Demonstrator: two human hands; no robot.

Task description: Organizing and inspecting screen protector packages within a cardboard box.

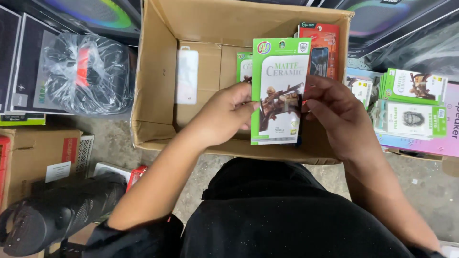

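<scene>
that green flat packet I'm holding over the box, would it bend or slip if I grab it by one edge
The green packet looks thin and flat, so it is probably light and flexes a little. Its glossy face may be slippery. Both hands, left and right, pinch its side edges, which suggests it stays fairly stiff.

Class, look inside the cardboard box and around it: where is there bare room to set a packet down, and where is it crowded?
Free: the box floor between its left wall and the white packet, and the concrete strip left of the box. Crowded: the box's right side, with both hands around the green packet, and the stacked packets outside.
</scene>
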